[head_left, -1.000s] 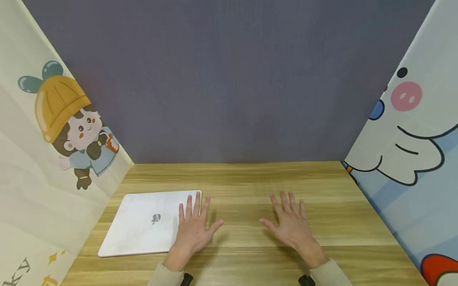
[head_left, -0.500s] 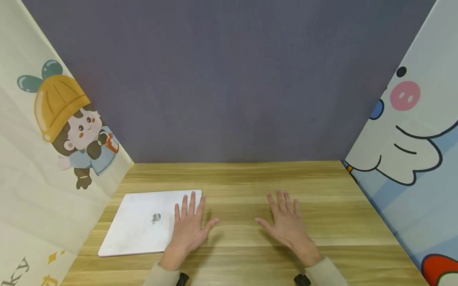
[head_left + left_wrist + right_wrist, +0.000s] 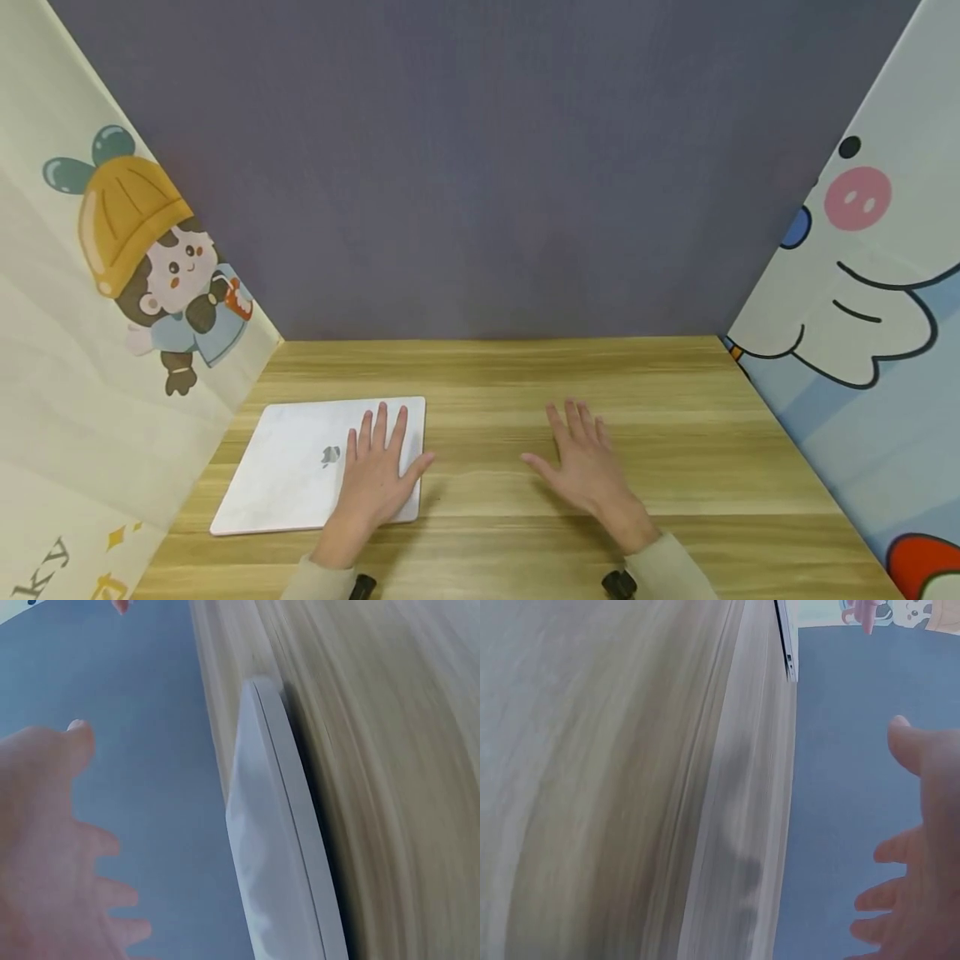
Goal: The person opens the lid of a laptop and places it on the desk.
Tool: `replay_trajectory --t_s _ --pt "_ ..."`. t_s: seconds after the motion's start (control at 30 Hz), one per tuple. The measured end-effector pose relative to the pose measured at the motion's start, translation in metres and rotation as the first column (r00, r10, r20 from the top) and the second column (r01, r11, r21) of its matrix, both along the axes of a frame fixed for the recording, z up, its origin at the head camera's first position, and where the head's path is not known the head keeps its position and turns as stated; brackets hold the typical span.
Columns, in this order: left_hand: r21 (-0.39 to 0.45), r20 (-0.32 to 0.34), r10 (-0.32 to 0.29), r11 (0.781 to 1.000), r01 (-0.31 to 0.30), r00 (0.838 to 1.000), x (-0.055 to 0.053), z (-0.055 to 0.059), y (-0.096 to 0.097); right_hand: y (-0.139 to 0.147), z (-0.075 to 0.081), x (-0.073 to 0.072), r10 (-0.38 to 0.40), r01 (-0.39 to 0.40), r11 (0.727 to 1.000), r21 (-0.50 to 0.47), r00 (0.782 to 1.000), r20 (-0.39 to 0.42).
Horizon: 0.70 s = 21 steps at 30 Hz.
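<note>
A closed silver laptop (image 3: 292,467) with an apple logo lies flat on the left part of the wooden table. Over its right side is my left hand (image 3: 373,479), palm down, fingers spread and straight. The left wrist view shows the laptop's (image 3: 274,825) thin edge, with a gap between it and the left hand (image 3: 60,847). To the right, above bare wood, my right hand (image 3: 588,467) is also spread and holds nothing. In the right wrist view that hand (image 3: 915,862) hovers off the table, and the laptop's corner (image 3: 789,645) shows at the top.
The wood-grain table (image 3: 495,367) ends at a dark grey-blue panel (image 3: 480,183) at the back. A cream cloth with a cartoon figure (image 3: 168,250) borders the left, and a cartoon-printed cloth (image 3: 885,333) the right. Black bands (image 3: 618,583) sit at both wrists.
Both hands have drifted left, fingers still spread. The left hand now overlaps more of the laptop, and the right hand has come nearer the middle. The laptop stays in place.
</note>
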<state>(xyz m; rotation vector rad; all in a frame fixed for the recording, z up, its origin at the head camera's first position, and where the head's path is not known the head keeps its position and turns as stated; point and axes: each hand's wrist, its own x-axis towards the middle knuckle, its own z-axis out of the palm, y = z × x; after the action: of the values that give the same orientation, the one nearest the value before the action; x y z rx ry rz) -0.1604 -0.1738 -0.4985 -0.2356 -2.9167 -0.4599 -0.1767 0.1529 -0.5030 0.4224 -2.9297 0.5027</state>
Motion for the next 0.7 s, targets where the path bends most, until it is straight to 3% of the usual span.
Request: replay_trajectory --t_s 0.43,0.7 --pt "0.040 -0.116 0.032 0.999 -0.027 0.993 -0.002 0.001 -0.029 -0.026 0.003 -0.010 0.041 -0.034 0.993 -0.113 0.997 0.068" --pt "0.070 -0.141 0.082 0.995 -0.073 0.987 0.002 0.001 -0.047 -0.041 0.002 -0.011 0.056 -0.037 0.988 -0.152 0.991 0.119"
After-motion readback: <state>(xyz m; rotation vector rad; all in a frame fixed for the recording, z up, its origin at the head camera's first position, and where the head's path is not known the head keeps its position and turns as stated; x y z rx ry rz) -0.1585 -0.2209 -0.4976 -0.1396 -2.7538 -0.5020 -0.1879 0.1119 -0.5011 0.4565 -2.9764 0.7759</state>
